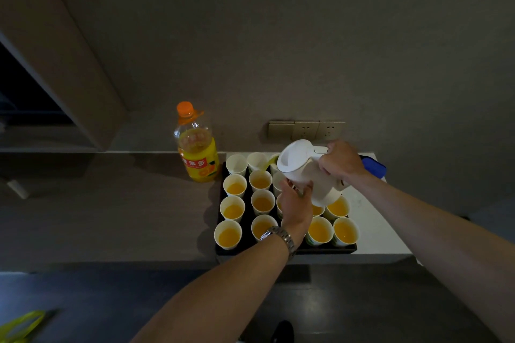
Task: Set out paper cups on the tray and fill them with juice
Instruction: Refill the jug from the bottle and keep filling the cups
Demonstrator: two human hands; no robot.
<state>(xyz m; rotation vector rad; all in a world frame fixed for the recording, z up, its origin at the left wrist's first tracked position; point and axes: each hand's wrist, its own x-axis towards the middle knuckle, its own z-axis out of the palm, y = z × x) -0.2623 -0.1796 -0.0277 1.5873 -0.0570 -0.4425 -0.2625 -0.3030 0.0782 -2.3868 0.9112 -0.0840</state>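
Under the fingers of both hands, a black tray is sitting on the worktop, carrying rows of paper cups. Most cups are holding orange juice; the two at the far left corner, beyond the left fingertips, are looking empty. The right hand is gripping the handle of a white jug with curled fingers, tilting it so a stream of juice is pouring toward a far cup. The left hand is steadying the jug's underside, its fingers spread narrowly against the body and hiding some cups beneath. Left of the fingers, an upright juice bottle is standing just beside the tray. Behind the right hand, wall sockets and a blue object are showing.
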